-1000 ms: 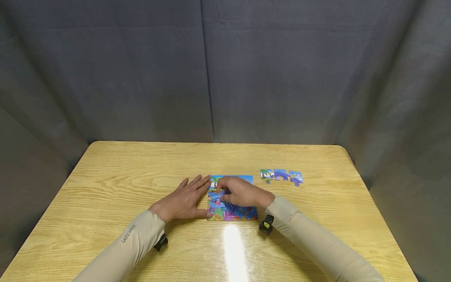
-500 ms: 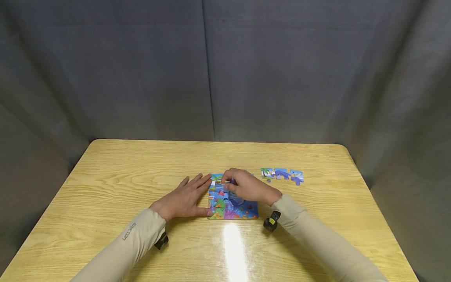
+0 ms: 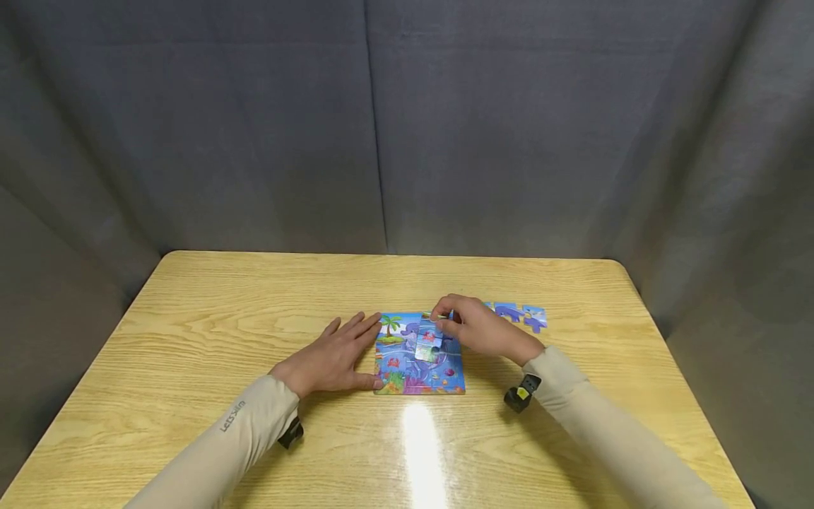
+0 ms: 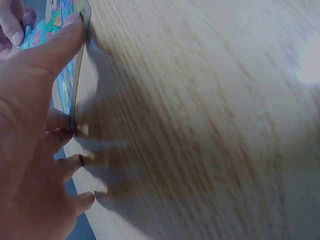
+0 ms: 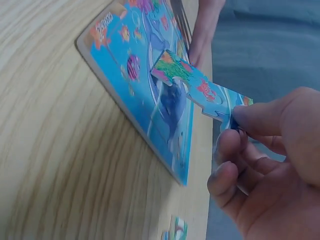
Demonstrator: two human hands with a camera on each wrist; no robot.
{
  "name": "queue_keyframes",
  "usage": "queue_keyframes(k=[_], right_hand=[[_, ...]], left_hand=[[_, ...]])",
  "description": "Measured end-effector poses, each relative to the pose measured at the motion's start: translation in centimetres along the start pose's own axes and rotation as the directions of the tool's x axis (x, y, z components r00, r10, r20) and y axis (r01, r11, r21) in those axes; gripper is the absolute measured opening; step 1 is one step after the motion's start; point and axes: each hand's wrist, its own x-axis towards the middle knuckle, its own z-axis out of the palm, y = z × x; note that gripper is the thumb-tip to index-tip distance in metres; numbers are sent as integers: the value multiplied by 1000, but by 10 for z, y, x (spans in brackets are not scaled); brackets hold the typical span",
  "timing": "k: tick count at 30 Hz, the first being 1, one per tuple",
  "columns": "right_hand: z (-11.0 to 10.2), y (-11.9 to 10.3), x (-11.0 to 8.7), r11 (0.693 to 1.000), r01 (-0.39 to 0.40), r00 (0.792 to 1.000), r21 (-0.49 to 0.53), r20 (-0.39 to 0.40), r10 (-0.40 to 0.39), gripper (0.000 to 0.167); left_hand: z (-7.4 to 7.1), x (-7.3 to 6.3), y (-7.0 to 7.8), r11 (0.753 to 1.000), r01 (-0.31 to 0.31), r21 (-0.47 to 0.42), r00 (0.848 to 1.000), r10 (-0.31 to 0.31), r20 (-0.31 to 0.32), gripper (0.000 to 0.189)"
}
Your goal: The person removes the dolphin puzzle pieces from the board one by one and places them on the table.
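A flat puzzle board (image 3: 391, 378) with a bright sea picture of a dolphin, a palm tree and a crab lies on the table. My left hand (image 3: 332, 360) rests along its left side with fingers spread straight, the thumb (image 4: 70, 32) touching the board's edge. Between thumb and fingertips, my right hand (image 3: 483, 329) pinches a strip of joined jigsaw pieces (image 5: 195, 87) with a red crab on it. That strip is raised and tilted above the board, covering part of the dolphin. The board's upper right is partly behind the right hand.
Beyond the right hand lie loose jigsaw pieces: a purple-and-blue one (image 3: 506, 311) and another (image 3: 535, 319) beside it. A further piece is mostly hidden by the hand. The wooden table (image 3: 267, 286) ends at grey curtains (image 3: 273, 141).
My right hand has lifted the strip of jigsaw pieces from the board's left side and carried it rightward. The printed crab and palm tree there now show. The left hand has stayed put.
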Motion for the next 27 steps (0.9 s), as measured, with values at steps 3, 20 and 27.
queue_keyframes(k=[3,20,27], right_hand=[[-6,4,-5,1000,-13,1000,11,-10,13,17],[27,-10,9,992,55,994,114,87,-66,18],[41,-23,18,991,88,985,101,137,-101,15]], left_hand=[[1,0,0,1000,4,-3,1000,-4,0,101],[0,1,2,1000,24,5,1000,-24,3,100],[1,3,9,998,31,47,998,-29,-47,95]])
